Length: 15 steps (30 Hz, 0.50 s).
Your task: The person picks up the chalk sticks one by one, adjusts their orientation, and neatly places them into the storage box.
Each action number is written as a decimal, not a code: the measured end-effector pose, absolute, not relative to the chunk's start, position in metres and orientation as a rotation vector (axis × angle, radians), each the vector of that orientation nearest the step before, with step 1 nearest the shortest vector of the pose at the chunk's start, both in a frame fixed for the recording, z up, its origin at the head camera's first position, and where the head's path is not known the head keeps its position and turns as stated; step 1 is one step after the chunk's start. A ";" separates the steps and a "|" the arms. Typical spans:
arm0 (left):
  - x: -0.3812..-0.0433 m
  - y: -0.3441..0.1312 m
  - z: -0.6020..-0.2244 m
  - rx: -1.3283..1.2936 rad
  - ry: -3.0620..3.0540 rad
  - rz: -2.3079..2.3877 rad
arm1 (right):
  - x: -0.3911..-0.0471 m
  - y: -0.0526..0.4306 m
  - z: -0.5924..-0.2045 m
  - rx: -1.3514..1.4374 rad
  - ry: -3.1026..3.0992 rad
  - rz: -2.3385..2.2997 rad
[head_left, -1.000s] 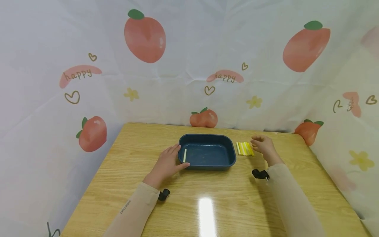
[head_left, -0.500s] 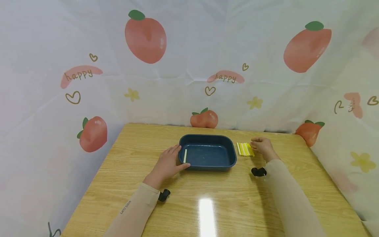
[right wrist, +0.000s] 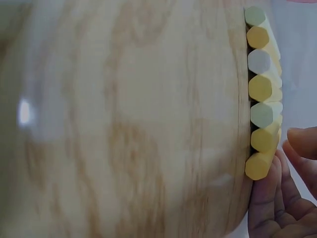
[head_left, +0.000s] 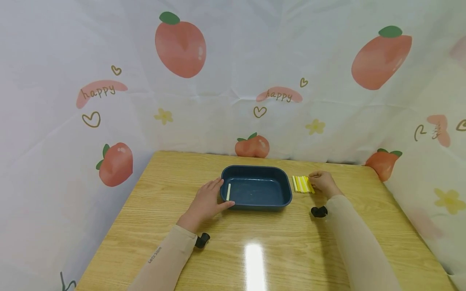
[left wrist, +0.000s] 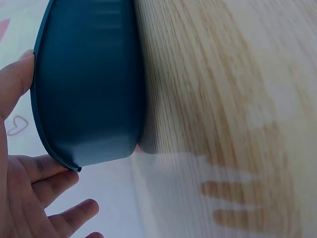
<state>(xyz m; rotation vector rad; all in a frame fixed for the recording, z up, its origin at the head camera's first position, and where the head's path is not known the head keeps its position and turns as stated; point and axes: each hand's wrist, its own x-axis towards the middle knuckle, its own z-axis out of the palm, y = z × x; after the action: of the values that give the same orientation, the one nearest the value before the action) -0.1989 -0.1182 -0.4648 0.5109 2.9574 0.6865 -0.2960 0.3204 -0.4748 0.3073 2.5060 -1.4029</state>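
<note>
A dark blue rectangular dish (head_left: 260, 207) stands on the table, with one pale chalk stick (head_left: 228, 192) lying along its left end. My left hand (head_left: 204, 204) rests at that end, thumb and fingers spread and touching the rim. Right of the dish, several hexagonal chalk sticks (head_left: 303, 184) in yellow, white and pale green lie side by side. My right hand (head_left: 323, 184) is at the row's right end. In the right wrist view, its fingers (right wrist: 265, 198) touch the outermost yellow stick (right wrist: 257, 166), while the thumb stands slightly apart from the chalk.
The wooden table (head_left: 174, 173) extends around the dish, with a light reflection (head_left: 254, 266) near its front. White cloth (head_left: 214, 117) printed with peaches, hearts and flowers hangs behind and at both sides. A small black camera sits at each wrist.
My right hand has moved down slightly and closer to the right end of the chalk row. The left hand and the dish have stayed in place.
</note>
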 end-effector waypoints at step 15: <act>-0.200 -0.118 -0.466 0.496 2.961 0.665 | -0.300 0.319 -0.473 0.125 2.598 -1.163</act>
<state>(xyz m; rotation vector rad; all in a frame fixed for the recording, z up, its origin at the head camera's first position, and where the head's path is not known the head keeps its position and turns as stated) -0.2001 -0.1176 -0.4662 0.4962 2.9606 0.6652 -0.3003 0.3194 -0.4731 0.1250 2.5978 -1.1629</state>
